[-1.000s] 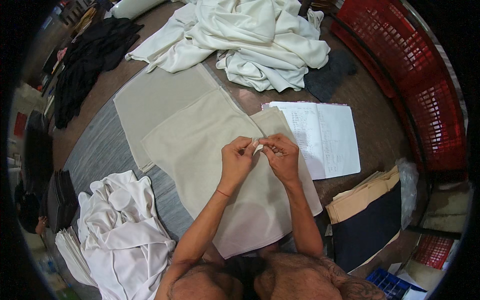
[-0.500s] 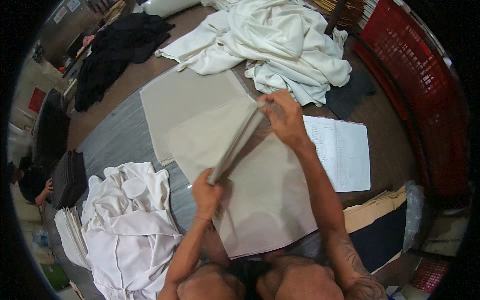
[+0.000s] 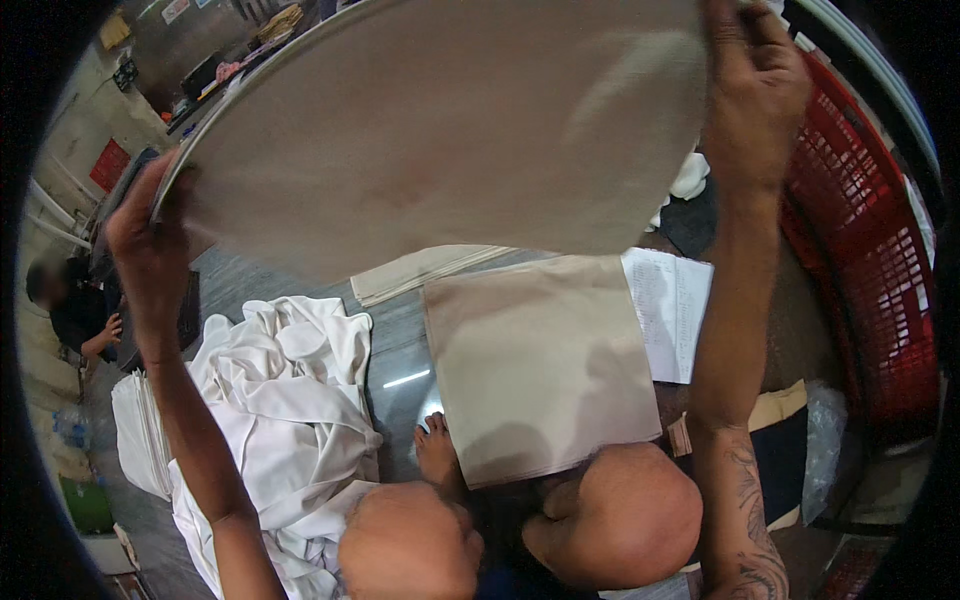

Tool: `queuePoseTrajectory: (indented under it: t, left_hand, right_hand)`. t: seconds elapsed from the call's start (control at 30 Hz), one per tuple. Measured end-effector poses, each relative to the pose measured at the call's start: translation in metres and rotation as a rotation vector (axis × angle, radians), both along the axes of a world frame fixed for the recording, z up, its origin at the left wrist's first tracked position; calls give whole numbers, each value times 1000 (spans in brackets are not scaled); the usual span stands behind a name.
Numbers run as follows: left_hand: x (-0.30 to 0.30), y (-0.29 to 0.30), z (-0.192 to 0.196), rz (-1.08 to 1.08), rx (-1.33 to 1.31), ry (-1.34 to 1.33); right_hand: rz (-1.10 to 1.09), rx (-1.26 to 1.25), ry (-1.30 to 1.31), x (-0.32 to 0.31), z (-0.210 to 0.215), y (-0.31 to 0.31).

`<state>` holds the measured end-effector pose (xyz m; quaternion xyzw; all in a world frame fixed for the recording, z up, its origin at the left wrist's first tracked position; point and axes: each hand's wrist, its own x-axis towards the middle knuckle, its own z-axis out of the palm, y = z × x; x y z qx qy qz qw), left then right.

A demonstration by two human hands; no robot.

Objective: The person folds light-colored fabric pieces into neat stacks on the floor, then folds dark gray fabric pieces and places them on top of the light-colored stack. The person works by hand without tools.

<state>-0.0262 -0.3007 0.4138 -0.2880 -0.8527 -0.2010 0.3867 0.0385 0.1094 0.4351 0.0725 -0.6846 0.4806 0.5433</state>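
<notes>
Grey surface (image 3: 398,342); beige cloth (image 3: 450,130) between left fingers (image 3: 150,185), right fingers (image 3: 728,32).

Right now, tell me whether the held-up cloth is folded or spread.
Spread: the cloth stretches wide between the left hand and the right hand.

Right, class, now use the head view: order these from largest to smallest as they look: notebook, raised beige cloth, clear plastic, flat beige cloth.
1. Raised beige cloth (clearly largest in view, though nearness exaggerates it, so true size is unsure)
2. Flat beige cloth
3. Notebook
4. Clear plastic
</notes>
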Motion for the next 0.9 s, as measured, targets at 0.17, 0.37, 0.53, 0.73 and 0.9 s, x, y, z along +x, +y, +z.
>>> queuePoseTrajectory:
  t: [0.17, 0.37, 0.53, 0.73, 0.9]
  left_hand:
    - [23, 15, 23, -346, 60, 102]
    - [-27, 58, -62, -358, 298, -425]
    - [-22, 81, -61, -391, 342, -323]
    - [70, 68, -81, -441, 113, -249]
    - [143, 62, -199, -591, 81, -784]
  right_hand:
    - [70, -100, -18, 33, -3, 21]
    - [88, -103, -299, 16, -74, 101]
    - [105, -113, -314, 29, -80, 118]
    - [-48, 79, -480, 132, -98, 112]
    - [78, 108, -999, 225, -229, 125]
